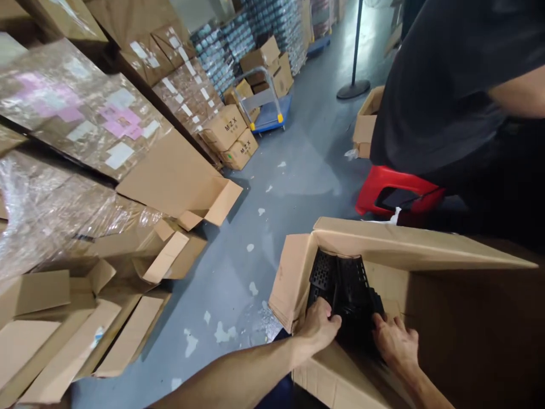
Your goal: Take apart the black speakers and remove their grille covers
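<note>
Black slotted plastic parts (352,282) stand together at the left end of an open cardboard box (293,272). My left hand (318,326) reaches over the near left corner of the box, its fingers closed on the near left side of the black parts. Inside the box, my right hand (395,339) has its fingers curled against the right side of the same parts. The lower portion of the parts is dark and partly hidden between my hands.
Open empty cartons (42,335) lie at the left beside wrapped stacks (85,108). A person in black sits on a red stool (395,184) beyond my box. A blue trolley (272,112) and a pole base (353,89) stand farther back.
</note>
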`<act>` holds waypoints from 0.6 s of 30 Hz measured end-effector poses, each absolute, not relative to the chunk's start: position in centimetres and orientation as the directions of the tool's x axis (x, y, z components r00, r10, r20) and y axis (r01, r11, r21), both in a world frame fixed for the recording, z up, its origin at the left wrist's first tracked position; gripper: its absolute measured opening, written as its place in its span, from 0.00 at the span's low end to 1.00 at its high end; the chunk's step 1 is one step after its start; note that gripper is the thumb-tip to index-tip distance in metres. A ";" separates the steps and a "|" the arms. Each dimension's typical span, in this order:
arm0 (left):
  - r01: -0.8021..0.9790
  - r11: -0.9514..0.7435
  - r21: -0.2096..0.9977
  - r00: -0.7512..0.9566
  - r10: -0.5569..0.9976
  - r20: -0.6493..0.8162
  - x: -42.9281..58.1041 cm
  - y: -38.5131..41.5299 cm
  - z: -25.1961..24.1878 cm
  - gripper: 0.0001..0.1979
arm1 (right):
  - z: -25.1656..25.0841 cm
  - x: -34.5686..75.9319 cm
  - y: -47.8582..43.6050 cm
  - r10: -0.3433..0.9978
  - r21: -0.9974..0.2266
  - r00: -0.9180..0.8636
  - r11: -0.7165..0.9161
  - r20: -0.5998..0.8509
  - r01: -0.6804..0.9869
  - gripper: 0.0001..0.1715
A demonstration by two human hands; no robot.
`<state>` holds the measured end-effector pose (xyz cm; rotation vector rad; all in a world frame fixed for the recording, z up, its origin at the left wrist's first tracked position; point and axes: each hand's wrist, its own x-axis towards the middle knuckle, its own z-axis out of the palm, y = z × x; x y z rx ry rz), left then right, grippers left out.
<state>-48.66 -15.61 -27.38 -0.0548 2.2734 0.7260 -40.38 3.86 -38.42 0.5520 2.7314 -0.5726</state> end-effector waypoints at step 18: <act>-0.305 0.897 0.321 -0.663 0.042 -0.748 -50.5 -14.7 -35.7 0.10 | -38.6 -37.7 9.2 0.339 -0.521 -0.778 0.593 -0.529 0.613 0.24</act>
